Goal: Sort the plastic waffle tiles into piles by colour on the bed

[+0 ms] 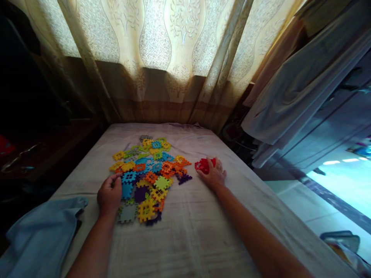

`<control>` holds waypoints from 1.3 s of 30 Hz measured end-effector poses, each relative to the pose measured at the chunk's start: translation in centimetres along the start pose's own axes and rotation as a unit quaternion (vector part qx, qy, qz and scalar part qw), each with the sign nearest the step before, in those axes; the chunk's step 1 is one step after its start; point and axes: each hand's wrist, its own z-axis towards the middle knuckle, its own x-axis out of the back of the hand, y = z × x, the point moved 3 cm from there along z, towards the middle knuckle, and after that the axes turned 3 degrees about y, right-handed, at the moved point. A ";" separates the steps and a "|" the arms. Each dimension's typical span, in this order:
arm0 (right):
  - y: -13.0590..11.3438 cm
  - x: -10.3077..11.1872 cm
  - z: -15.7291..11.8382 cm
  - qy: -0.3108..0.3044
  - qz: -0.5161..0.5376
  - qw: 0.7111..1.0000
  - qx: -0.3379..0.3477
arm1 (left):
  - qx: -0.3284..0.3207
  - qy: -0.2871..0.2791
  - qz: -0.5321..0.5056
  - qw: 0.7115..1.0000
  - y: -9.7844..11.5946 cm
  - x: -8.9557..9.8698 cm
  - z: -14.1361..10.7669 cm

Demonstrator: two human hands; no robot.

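Note:
A loose heap of toothed plastic interlocking tiles in yellow, orange, blue, green, purple and grey spreads over the bedsheet. At its left edge is my left hand (109, 195), closed, with thumb and fingertips against or just beside a blue window tile (129, 177). Whether anything is inside those fingers is hidden. To the right of the heap, my right hand (213, 175) is curled around a small cluster of red tiles (203, 165) resting on the sheet. Its thumb lies on the near side, and its palm covers their right part. A purple tile (184, 178) lies between the heap and this hand.
A pale checked sheet (191, 235) covers the bed. Blue cloth (43, 231) lies at the near left edge. Patterned curtains (162, 88) hang behind the far edge, and clothes (278, 96) hang at the right. Tiled floor (301, 200) shows beyond the right edge.

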 end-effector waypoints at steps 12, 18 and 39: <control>-0.4 -2.6 6.8 0.009 0.037 0.997 -0.069 | 0.010 -0.009 0.022 1.000 -0.1 0.1 -0.2; 0.1 -3.1 7.7 0.015 0.050 0.997 -0.051 | 0.018 0.000 0.009 1.000 -0.3 0.1 -0.4; 1.6 -5.8 16.7 -0.022 0.012 1.000 0.002 | -0.003 -0.005 0.037 0.999 -0.4 0.4 -0.4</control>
